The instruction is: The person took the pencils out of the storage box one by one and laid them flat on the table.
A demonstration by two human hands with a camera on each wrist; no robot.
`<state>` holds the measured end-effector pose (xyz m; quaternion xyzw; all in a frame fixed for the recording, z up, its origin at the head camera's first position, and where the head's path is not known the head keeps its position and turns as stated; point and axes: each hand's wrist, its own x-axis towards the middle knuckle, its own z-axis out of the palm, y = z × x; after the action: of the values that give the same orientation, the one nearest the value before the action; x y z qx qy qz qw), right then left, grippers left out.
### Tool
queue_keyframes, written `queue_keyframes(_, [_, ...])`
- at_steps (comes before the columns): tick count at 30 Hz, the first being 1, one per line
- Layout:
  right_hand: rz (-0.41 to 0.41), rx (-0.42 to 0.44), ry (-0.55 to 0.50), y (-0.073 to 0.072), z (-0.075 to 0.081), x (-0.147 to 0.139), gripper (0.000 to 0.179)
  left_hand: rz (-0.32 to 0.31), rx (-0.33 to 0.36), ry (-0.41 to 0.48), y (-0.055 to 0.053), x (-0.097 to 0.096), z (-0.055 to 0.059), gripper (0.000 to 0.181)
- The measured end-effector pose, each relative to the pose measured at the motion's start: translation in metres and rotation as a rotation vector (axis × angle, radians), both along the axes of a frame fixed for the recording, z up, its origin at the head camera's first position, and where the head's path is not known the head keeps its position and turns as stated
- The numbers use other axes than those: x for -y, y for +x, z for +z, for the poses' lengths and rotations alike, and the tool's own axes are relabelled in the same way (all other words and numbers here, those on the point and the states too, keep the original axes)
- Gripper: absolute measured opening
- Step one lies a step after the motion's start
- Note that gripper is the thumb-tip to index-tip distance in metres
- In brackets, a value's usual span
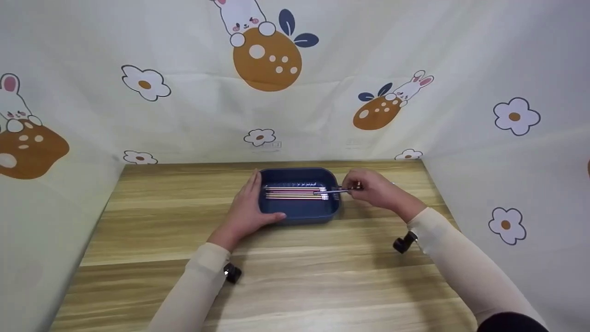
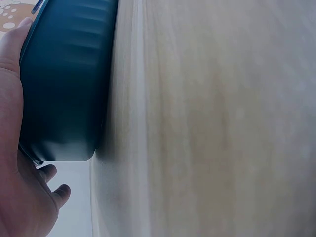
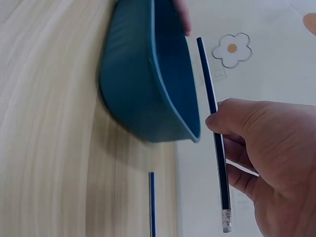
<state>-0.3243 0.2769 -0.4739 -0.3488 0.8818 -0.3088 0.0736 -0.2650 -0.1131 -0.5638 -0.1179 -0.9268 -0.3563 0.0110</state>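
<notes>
A blue plastic box (image 1: 302,213) stands on the wooden table, with several pencils (image 1: 295,198) lying side by side inside it. My left hand (image 1: 244,210) holds the box's left end, the thumb along the front wall and the fingers along the left wall. Just right of the box, my right hand (image 1: 371,189) pinches a dark, unsharpened pencil (image 3: 217,143) between thumb and fingers. The pencil's eraser end points away from the box, and its other end reaches over the rim. Another dark pencil (image 3: 152,205) lies on the table beside the box.
Pale cloth (image 1: 193,110) printed with rabbits, fruit and flowers hangs behind and along both sides of the wooden table (image 1: 304,276). A small black device (image 1: 233,273) sits at the left wrist, and a second black device (image 1: 404,242) at the right.
</notes>
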Motion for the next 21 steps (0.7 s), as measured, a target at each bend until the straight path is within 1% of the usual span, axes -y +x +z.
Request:
queue_keyframes(4, [0.004,-0.016,-0.011,-0.002,0.002,-0.013,0.021,0.000,0.007,0.004,-0.001,0.000,-0.001,0.148])
queue_keyframes(7, [-0.016,-0.006,-0.003,-0.002,0.002,-0.022,0.022,-0.002,0.001,0.008,-0.001,0.000,-0.001,0.146])
queue_keyframes(15, [-0.049,-0.011,0.038,-0.005,0.002,-0.043,0.020,0.009,0.008,0.007,0.000,-0.001,0.001,0.146])
queue_keyframes(21, [-0.089,0.003,0.077,-0.008,0.001,-0.057,0.018,0.008,0.008,-0.001,-0.001,-0.001,-0.001,0.146])
